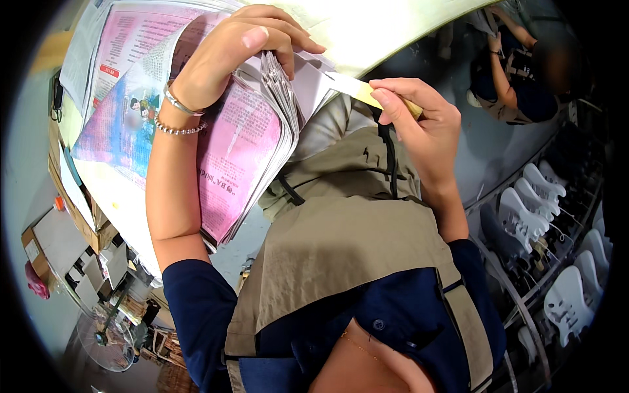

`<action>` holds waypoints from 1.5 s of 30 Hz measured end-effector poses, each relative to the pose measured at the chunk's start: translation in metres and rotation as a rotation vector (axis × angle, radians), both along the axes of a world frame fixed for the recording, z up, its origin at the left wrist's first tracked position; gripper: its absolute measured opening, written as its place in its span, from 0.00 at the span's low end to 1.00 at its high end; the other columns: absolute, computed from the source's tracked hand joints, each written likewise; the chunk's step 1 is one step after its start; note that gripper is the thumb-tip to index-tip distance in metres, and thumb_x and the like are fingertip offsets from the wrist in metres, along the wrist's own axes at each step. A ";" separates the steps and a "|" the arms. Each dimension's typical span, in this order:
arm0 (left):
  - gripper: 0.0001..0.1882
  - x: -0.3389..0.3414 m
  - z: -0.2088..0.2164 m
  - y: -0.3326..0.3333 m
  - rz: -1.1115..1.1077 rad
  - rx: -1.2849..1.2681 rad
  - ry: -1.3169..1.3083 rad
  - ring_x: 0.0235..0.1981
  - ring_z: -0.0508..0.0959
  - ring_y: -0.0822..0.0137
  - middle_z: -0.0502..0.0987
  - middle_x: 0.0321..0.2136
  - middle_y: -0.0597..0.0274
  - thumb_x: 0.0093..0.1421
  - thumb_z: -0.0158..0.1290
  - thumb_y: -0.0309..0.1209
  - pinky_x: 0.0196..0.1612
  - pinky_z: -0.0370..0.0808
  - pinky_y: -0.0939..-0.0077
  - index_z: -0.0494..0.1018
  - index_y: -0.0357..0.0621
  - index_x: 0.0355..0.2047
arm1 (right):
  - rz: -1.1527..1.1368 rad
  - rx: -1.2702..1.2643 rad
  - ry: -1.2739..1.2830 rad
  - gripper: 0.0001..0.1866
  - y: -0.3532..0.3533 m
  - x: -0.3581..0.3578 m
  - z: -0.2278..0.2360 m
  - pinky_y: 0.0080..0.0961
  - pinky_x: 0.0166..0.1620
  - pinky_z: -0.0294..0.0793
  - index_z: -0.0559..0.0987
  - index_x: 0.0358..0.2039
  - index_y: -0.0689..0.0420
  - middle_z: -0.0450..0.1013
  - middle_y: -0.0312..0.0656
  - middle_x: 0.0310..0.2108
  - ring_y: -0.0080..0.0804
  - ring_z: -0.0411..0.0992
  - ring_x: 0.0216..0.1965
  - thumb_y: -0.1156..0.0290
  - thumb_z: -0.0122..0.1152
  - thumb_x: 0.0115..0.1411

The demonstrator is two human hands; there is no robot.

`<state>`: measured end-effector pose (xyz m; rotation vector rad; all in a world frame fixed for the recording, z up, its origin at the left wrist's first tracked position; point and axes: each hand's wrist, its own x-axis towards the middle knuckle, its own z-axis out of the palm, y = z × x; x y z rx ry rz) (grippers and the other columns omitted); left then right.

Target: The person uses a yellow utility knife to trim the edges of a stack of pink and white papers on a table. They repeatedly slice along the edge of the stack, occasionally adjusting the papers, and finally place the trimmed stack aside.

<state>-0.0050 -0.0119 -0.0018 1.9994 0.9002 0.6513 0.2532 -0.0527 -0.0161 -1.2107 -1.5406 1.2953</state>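
My left hand [246, 47] lies bent over the upper end of a thick stack of folded newspapers [239, 154], its fingers curled across the layered edges. The sheets are printed in pink, and their folded layers fan out on the right side. In my right hand [422, 118], a flat, pale yellow strip-like tool [360, 90] is pinched between thumb and fingers. Its narrow tip points left toward the newspapers, close to their upper right corner; whether it touches paper, I cannot tell. Under my left wrist, a loose newspaper sheet [128, 128] with blue and pink print curls up.
A pale tabletop [367, 29] extends beneath the papers. White guitar-shaped bodies [524, 213] hang on a metal rack at the right. Another person [514, 85] works at the upper right. A standing fan [105, 337] and cardboard boxes [39, 252] are at the lower left.
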 end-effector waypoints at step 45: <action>0.30 -0.003 0.014 -0.003 -0.048 0.162 0.313 0.36 0.72 0.56 0.75 0.27 0.54 0.57 0.33 0.53 0.51 0.60 0.64 0.73 0.39 0.23 | 0.019 0.019 -0.014 0.06 0.014 0.006 -0.019 0.14 0.28 0.69 0.82 0.36 0.62 0.77 0.37 0.25 0.17 0.70 0.23 0.75 0.62 0.59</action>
